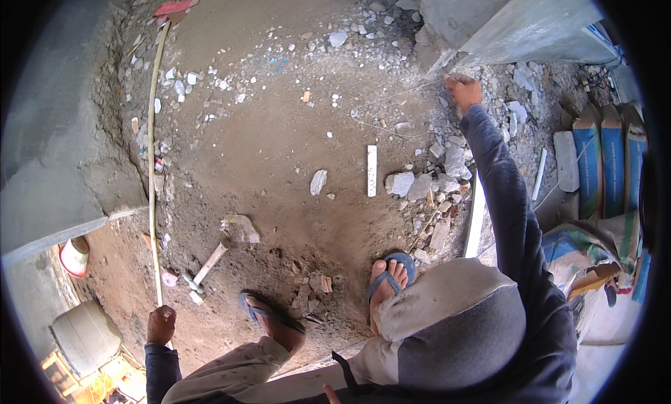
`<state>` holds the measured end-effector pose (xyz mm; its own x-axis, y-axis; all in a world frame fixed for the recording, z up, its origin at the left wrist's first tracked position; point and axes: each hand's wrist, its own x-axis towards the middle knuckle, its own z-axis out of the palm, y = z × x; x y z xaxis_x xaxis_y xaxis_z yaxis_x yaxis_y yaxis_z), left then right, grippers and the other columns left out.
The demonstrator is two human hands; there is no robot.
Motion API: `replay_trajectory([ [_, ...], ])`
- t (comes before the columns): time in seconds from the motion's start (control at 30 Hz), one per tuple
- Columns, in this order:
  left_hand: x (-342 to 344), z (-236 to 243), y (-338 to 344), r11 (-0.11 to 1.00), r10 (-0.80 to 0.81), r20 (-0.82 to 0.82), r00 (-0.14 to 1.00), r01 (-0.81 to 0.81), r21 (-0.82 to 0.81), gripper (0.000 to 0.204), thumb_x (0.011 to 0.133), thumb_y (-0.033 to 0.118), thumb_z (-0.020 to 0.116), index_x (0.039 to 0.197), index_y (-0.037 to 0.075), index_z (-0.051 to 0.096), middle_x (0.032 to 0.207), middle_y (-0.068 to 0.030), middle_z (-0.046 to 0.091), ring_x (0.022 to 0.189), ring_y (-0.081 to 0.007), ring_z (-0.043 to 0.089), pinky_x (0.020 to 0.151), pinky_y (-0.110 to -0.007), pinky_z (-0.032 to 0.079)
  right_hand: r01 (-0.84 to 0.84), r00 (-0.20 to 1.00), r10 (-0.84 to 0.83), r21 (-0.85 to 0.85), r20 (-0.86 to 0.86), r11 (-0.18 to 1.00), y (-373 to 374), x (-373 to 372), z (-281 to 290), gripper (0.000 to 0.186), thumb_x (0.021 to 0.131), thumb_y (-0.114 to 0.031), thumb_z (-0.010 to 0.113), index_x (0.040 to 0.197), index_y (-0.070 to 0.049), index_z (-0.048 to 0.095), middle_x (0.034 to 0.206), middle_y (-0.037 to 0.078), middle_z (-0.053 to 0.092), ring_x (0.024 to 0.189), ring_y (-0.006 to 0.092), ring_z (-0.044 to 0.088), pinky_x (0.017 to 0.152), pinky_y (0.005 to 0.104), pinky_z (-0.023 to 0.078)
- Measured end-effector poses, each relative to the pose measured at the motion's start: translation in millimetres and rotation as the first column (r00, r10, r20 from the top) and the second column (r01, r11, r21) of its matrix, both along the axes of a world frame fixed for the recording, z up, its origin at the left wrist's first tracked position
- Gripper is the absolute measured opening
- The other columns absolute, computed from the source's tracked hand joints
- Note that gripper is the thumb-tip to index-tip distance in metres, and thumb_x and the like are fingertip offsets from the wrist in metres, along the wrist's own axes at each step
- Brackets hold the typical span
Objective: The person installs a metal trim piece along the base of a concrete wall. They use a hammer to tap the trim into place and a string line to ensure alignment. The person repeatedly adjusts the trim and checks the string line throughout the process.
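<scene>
Two things are in grip: the left hand (161, 325) clenches a long pole (154, 166); the right hand (463, 92) pinches string (355, 114) near the concrete block (531, 28), its loop slack, not yet taut.

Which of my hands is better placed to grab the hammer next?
Your left, I'd judge. The left hand is much nearer the hammer, though it grips the long thin pole and would likely need freeing. The right hand is far off and appears to pinch a thin line.
</scene>
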<state>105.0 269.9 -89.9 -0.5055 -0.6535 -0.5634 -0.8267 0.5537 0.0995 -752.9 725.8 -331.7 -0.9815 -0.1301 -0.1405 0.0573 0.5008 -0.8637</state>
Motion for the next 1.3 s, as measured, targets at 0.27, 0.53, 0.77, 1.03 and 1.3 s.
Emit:
replay_trajectory([
  [0.27,36.1,-127.6,90.5,0.968,0.226,-0.213,0.951,-0.243,-0.059,0.022,0.088,0.025,0.068,0.091,0.003,0.07,0.087,-0.0176,0.071,0.086,-0.0302,0.07,0.075,-0.043,0.053,0.002,0.958,0.188,0.659,-0.217,0.752,114.9,-56.0,-15.5,0.036,0.083,-0.031,0.066,0.098,0.001,0.071,0.085,0.02,0.072,0.083,0.034,0.071,0.075,0.0465,0.053],
  [0.53,86.4,-184.9,14.8,0.757,0.569,-0.301,0.765,-0.63,-0.173,0.032,0.089,0.035,0.063,0.098,0.007,0.075,0.096,-0.0198,0.074,0.097,-0.0394,0.071,0.085,-0.047,0.055,-0.264,0.874,0.38,0.36,-0.303,0.895,37.6,109.9,90.1,0.033,0.086,-0.026,0.066,0.106,0.0,0.067,0.092,0.018,0.07,0.086,0.0306,0.068,0.076,0.0434,0.051],
  [0.77,68.1,-219.4,-145.9,0.376,0.81,-0.369,0.456,-0.886,-0.269,0.041,0.084,0.04,0.069,0.102,0.003,0.076,0.101,-0.0228,0.074,0.1,-0.0372,0.071,0.089,-0.044,0.055,-0.592,0.68,0.691,0.373,-0.245,0.714,-62.7,221.7,161.4,0.033,0.088,-0.021,0.066,0.114,-0.001,0.063,0.098,0.017,0.068,0.089,0.0277,0.065,0.077,0.0407,0.05],
  [1.03,-55.1,-139.2,-65.0,0.736,0.671,-0.714,0.2,-0.299,0.607,0.006,0.096,0.005,0.063,0.093,0.001,0.067,0.078,-0.0009,0.066,0.071,-0.009,0.063,0.064,-0.026,0.052,-0.738,0.482,0.847,0.417,-0.223,0.53,-141.8,276.9,253.8,0.035,0.09,-0.016,0.066,0.122,-0.002,0.059,0.105,0.015,0.066,0.092,0.0244,0.063,0.078,0.0377,0.048],
  [1.3,-172.1,17.1,17.3,0.791,0.238,-0.794,0.559,0.363,0.492,0.016,0.098,0.016,0.062,0.097,0.001,0.068,0.075,-0.0033,0.065,0.07,-0.011,0.062,0.065,-0.03,0.049,-0.931,-0.093,0.946,0.363,-0.31,0.028,-284.5,404.3,366.0,0.041,0.095,-0.016,0.065,0.133,-0.003,0.054,0.114,0.015,0.064,0.097,0.0217,0.06,0.082,0.0345,0.047],
])
